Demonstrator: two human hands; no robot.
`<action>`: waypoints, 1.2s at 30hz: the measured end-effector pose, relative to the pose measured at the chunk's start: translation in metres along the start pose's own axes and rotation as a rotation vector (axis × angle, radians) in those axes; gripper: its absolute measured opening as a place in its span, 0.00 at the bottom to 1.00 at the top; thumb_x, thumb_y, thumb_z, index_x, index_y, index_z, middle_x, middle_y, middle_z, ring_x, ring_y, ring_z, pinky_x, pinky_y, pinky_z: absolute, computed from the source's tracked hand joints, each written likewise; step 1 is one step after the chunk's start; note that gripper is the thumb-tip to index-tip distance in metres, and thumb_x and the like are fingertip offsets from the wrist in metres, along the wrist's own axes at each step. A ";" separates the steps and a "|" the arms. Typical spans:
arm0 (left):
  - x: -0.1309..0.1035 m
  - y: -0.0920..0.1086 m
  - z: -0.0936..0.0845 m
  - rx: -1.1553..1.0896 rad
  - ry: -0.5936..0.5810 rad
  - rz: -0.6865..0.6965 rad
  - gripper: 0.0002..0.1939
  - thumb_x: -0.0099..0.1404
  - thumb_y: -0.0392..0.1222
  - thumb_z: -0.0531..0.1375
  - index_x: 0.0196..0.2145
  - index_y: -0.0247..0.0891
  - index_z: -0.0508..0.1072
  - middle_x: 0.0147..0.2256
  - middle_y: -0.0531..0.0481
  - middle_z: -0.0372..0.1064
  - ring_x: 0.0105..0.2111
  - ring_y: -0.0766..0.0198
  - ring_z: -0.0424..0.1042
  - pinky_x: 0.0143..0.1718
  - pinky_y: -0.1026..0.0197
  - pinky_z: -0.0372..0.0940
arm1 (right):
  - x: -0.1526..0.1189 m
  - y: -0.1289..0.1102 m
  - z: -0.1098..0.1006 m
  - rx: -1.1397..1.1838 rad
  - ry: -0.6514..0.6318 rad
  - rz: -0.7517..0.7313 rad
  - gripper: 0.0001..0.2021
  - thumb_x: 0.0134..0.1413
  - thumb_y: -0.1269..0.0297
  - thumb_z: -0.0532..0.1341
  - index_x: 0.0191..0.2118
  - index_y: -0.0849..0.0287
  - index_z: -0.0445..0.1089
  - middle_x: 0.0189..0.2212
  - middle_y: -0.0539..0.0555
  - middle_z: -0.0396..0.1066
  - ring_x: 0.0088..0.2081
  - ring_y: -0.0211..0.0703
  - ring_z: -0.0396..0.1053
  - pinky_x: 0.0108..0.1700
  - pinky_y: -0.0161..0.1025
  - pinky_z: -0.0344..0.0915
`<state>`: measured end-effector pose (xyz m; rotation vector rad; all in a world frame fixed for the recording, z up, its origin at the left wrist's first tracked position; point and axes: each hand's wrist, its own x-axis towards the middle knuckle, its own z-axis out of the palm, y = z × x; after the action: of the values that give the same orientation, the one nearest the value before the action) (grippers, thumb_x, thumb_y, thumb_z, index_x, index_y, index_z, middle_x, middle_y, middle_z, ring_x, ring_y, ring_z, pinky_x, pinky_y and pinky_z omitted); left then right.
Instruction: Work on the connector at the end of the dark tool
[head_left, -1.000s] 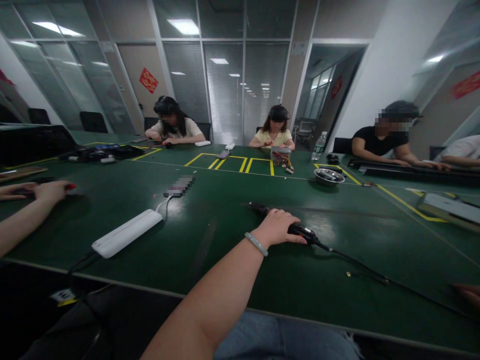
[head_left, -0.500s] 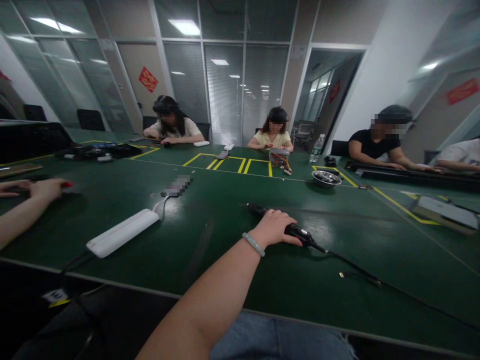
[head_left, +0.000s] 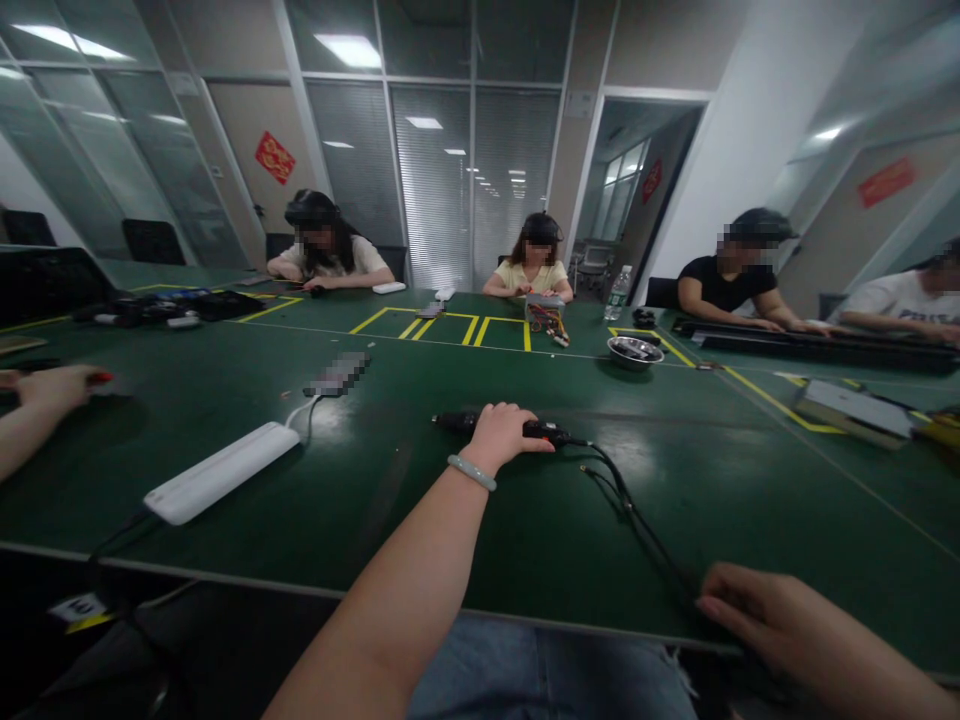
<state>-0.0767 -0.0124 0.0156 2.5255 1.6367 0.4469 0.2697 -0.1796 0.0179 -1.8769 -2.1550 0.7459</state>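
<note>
My left hand (head_left: 504,437), with a pale bangle on its wrist, is wrapped over the middle of a black corded electric screwdriver (head_left: 546,431). The screwdriver lies sideways on the green table (head_left: 555,540), its tip pointing left. From its right end a black cable (head_left: 628,508) curves down toward the near edge, with a thin branch ending in a small plug (head_left: 585,468). At the lower right my right hand (head_left: 754,608) is closed at the cable, thumb and fingers together around it; the part inside the fingers is hidden.
A white power strip (head_left: 225,472) with a blurred-out device (head_left: 337,374) lies to the left. Beyond it, a neighbour's hand (head_left: 60,385) rests on the table. A metal bowl (head_left: 634,352), a bottle (head_left: 617,293) and a white box (head_left: 855,412) stand farther right. Several people sit opposite.
The screwdriver under my left hand has shifted left and turned more level. My right hand has come into view at the lower right on the cable, which now bends more. The view has turned slightly right.
</note>
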 end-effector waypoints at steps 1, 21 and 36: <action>-0.001 -0.001 -0.001 -0.006 -0.008 -0.001 0.39 0.54 0.77 0.49 0.51 0.46 0.70 0.45 0.45 0.69 0.45 0.50 0.66 0.45 0.53 0.57 | 0.008 -0.014 -0.002 0.007 -0.090 -0.029 0.19 0.49 0.40 0.57 0.29 0.49 0.74 0.24 0.51 0.73 0.26 0.45 0.70 0.28 0.37 0.65; 0.007 -0.002 0.012 0.062 0.052 0.090 0.31 0.58 0.70 0.54 0.51 0.49 0.69 0.45 0.48 0.68 0.46 0.52 0.65 0.43 0.54 0.58 | 0.193 -0.083 0.024 0.084 0.249 -0.481 0.15 0.63 0.56 0.53 0.50 0.54 0.68 0.47 0.56 0.69 0.49 0.47 0.67 0.51 0.44 0.63; 0.000 0.015 -0.001 -0.036 0.011 0.072 0.34 0.60 0.72 0.49 0.53 0.47 0.68 0.48 0.48 0.65 0.48 0.53 0.64 0.46 0.55 0.58 | 0.186 -0.060 0.003 0.059 -0.014 -0.343 0.15 0.56 0.52 0.60 0.46 0.51 0.72 0.42 0.52 0.75 0.42 0.47 0.71 0.43 0.40 0.65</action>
<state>-0.0637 -0.0188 0.0203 2.5666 1.5308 0.4928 0.1819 -0.0048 0.0110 -1.4225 -2.3479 0.7394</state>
